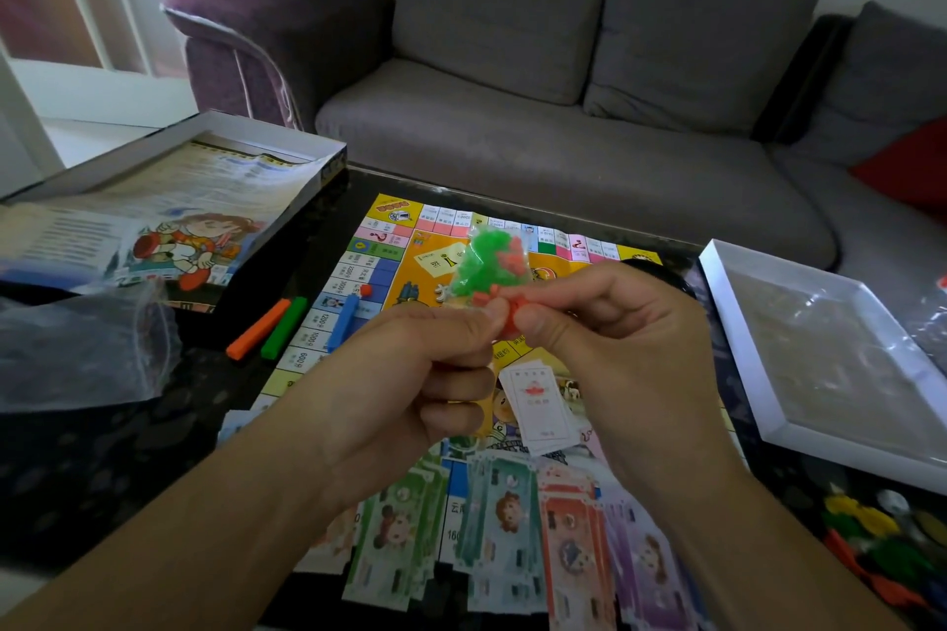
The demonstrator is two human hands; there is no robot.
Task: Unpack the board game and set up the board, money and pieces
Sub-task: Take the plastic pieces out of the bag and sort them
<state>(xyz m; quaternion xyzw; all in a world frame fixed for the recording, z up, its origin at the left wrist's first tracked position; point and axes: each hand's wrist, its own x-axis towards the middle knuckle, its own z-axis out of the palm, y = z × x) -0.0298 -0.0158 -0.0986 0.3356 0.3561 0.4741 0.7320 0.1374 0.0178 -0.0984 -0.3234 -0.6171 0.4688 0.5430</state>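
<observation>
Now | both hands [505, 323] pinch crinkly clear bag [481, 266] | lumpy green, red pieces

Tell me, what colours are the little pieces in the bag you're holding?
Green and orange-red pieces fill the small clear bag, pinched by both hands; the head view shows it.

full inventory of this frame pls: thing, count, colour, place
game board: 1, multicoloured, flat on the dark table
bag of pieces: 1, clear with green and red bits, held above the board
sticks: 3, orange, green, blue, board's left edge
paper money: several fanned stacks, green, teal, red, purple, near edge
cards: small white stack, on the board
box halves: 2, white, left and right
empty bag: 1, clear, left
sofa: 1, grey, behind
left hand, right hand: both pinch the bag
</observation>
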